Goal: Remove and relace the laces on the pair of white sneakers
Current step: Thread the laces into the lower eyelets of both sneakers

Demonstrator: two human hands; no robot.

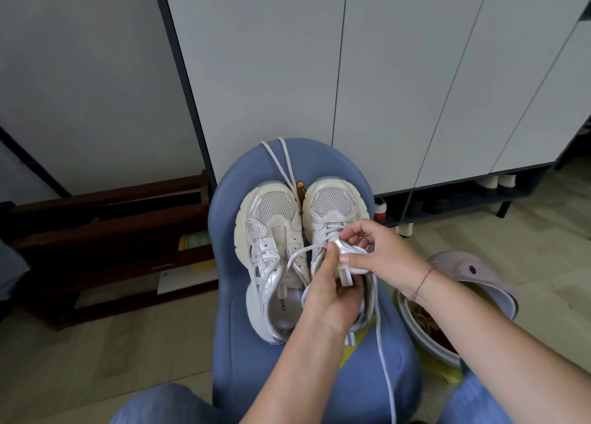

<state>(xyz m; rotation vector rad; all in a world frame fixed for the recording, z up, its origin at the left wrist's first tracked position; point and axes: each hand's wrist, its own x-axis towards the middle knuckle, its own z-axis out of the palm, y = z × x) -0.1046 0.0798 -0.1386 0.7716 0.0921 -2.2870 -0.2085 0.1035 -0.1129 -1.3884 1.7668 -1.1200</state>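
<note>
A thin red string bracelet [422,279] sits on the wrist of the right hand [383,259]. Both forearms [300,375] are bare. Blue denim jeans [160,404] cover the knees.

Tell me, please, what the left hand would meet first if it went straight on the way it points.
Likely the laces crossed over the right-hand sneaker, just beyond the left hand; depth is unclear.

A blue padded chair [224,279] stands on the pale tiled floor [96,359]. Behind the chair rise tall grey cabinet doors [399,72], with dark footwear [507,184] on the open shelf beneath. Left of the chair sits a dark wooden rack [105,231]. Right of it is a basin [428,348], with a lavender plastic piece [463,270] over its far rim.
</note>
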